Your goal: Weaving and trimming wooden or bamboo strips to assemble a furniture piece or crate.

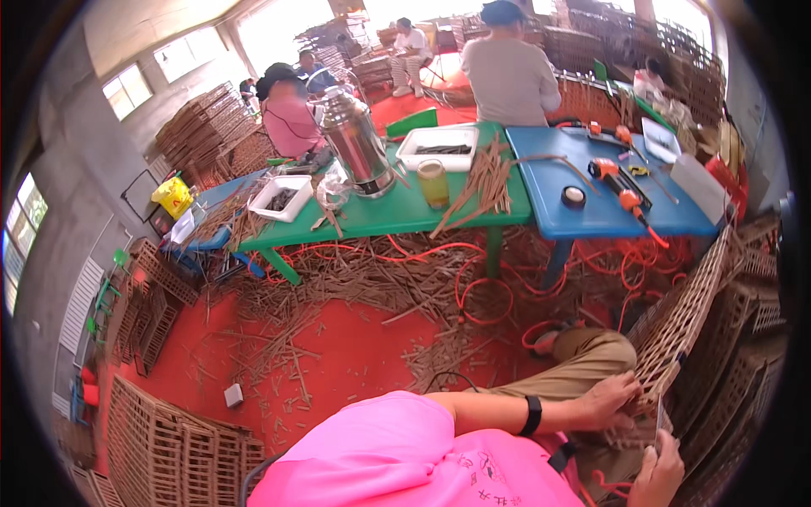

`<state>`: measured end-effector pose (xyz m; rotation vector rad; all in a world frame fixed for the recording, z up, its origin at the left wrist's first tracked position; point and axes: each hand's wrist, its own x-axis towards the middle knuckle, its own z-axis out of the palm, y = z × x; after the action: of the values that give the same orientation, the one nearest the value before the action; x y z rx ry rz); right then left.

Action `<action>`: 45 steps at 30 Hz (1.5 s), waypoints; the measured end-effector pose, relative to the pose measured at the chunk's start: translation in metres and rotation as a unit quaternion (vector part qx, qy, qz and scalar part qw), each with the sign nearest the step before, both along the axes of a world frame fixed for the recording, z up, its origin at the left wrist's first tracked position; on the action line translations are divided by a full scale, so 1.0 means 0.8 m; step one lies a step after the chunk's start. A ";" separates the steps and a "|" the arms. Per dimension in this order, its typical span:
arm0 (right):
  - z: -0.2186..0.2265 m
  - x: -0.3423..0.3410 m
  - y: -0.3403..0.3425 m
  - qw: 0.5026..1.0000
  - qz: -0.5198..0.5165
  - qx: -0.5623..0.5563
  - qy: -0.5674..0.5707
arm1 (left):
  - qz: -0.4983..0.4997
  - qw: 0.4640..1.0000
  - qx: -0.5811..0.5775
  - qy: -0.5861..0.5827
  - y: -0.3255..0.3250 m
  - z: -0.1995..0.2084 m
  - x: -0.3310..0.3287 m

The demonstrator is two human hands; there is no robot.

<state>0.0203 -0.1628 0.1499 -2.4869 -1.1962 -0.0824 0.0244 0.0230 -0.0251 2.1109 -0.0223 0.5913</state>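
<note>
A brown woven lattice panel (683, 334) stands tilted at my right side. My left hand (606, 402), with a black band on its wrist, is closed on the panel's lower end, fingers curled at the edge. Just below it, my right hand (659, 473) has its thumb and fingers pressed together. A thin pale strip (661, 414) rises from that hand along the panel's edge; whether it is a tool or a piece of the panel I cannot tell. My bent knee in brown trousers (591, 351) lies beside the panel.
A green table (384, 221) bears a steel flask (355, 139), white trays and loose strips. Corded orange tools (621, 182) lie on a blue table (549, 215). Brown offcuts and orange hoses cover the red floor (338, 355). Lattice pieces (177, 439) stand lower left; several people sit beyond.
</note>
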 end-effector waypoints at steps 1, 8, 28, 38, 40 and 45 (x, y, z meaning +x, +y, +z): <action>0.004 0.001 -0.001 0.999 -0.014 -0.006 0.032 | 0.002 0.999 0.001 -0.040 -0.003 -0.009 0.005; 0.006 -0.001 -0.001 0.998 -0.019 0.021 0.059 | -0.016 1.000 -0.004 -0.021 -0.004 -0.017 0.004; 0.011 -0.002 0.002 0.995 -0.043 0.023 0.084 | -0.014 0.999 -0.017 -0.036 -0.004 -0.012 0.001; 0.011 -0.003 0.002 0.994 -0.056 0.030 0.090 | -0.013 0.999 -0.013 -0.045 -0.006 -0.015 0.003; 0.011 -0.003 0.002 0.994 -0.055 0.030 0.089 | -0.013 0.999 -0.012 -0.046 -0.006 -0.016 0.003; 0.012 -0.004 0.002 0.994 -0.062 0.028 0.090 | -0.006 0.999 -0.003 -0.052 -0.006 -0.015 0.002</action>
<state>0.0173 -0.1608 0.1595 -2.4589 -0.9540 0.0728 0.0261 0.0185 -0.0373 2.0700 -0.0922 0.6934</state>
